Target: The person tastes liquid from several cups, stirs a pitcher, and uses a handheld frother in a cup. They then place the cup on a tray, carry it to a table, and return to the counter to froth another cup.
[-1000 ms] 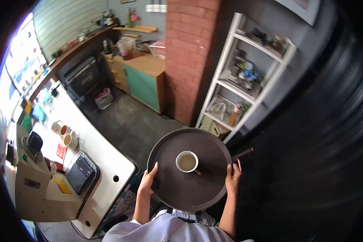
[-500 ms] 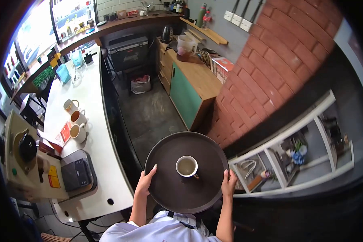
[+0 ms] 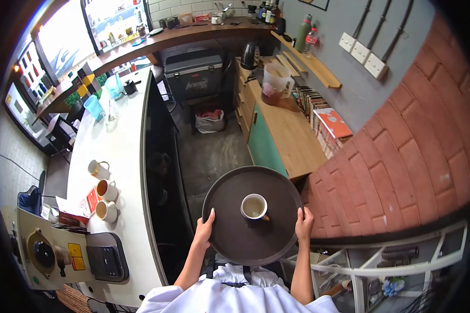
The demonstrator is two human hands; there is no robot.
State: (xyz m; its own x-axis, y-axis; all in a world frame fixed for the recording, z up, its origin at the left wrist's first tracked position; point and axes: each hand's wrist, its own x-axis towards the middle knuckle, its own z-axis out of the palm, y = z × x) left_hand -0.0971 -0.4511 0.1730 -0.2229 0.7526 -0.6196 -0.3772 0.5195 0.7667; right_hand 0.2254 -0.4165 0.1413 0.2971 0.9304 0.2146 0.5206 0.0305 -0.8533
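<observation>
A round dark brown serving tray [image 3: 235, 229] is held level in front of my body. My left hand [image 3: 204, 229] grips its left rim, thumb on top and fingers beneath. On the opposite rim, my right hand [image 3: 304, 225] is closed the same way. A white cup [image 3: 254, 206] with a gold-coloured handle stands upright on the tray, a little right of its middle, with pale liquid inside. The undersides of both grips are hidden by the tray.
To the left runs a white counter [image 3: 133, 208] with several mugs [image 3: 106, 211], a scale [image 3: 107, 257] and a machine [image 3: 42, 253]. Ahead, a wooden cabinet [image 3: 292, 141] carries a plastic pitcher [image 3: 275, 86]. A brick wall [image 3: 386, 182] and white shelf frame [image 3: 402, 268] stand at right.
The view has turned to the right and moved forward, so the cabinet and back counter look nearer. The tray and cup stay in both hands' hold.
</observation>
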